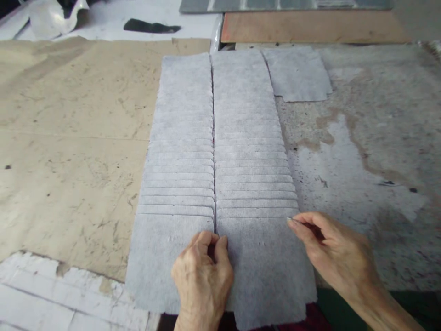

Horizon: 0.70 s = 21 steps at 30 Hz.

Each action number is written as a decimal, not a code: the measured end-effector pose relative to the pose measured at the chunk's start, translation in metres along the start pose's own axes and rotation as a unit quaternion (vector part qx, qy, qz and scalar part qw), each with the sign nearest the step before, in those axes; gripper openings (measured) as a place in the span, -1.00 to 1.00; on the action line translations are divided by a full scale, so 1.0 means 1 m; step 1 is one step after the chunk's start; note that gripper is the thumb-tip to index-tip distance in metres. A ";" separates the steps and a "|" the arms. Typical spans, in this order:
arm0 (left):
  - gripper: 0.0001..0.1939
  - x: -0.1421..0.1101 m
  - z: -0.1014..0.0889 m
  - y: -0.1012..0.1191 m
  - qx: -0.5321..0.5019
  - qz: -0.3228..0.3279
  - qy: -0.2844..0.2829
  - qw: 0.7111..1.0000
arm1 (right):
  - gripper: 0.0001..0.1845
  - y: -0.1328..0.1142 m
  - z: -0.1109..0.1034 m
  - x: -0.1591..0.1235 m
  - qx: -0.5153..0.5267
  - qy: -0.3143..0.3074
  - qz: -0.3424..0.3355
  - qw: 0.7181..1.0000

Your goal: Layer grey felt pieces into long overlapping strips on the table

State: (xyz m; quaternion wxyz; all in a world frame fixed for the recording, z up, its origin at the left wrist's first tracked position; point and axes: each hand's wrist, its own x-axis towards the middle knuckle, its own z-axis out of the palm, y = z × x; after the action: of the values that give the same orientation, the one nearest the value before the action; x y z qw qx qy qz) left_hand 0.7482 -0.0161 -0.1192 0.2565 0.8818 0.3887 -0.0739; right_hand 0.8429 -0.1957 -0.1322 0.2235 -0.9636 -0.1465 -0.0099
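Two rows of overlapping grey felt-like sheets lie side by side on the table, a left row (181,151) and a right row (251,151), each fanned out away from me. My left hand (203,276) rests with bent fingers at the seam between the two nearest sheets, fingertips pressing on them. My right hand (330,250) touches the right edge of the nearest right sheet (265,262), thumb and fingers pinched at its corner.
A single grey sheet (296,73) lies at the far right of the rows. Brown paper (69,138) covers the table's left side, a stained grey surface (361,151) the right. A wooden board (310,27) sits at the back.
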 end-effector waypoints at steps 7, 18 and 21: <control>-0.77 0.001 0.003 -0.001 0.017 -0.008 -0.005 1.000 | -0.65 0.003 0.004 -0.001 0.002 -0.011 0.065 0.998; -0.72 0.002 0.003 -0.009 0.058 -0.016 -0.028 0.998 | -0.71 -0.001 -0.006 -0.002 0.046 -0.031 0.099 0.993; -0.72 0.002 0.003 -0.009 0.051 -0.019 -0.029 0.998 | -0.72 0.000 -0.006 -0.001 0.073 -0.041 0.107 0.991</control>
State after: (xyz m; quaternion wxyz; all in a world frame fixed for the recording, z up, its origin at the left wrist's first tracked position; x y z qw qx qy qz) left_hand 0.7432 -0.0114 -0.1264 0.2208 0.8838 0.3934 -0.1243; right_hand 0.8425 -0.1984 -0.1273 0.2866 -0.9545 -0.0520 0.0646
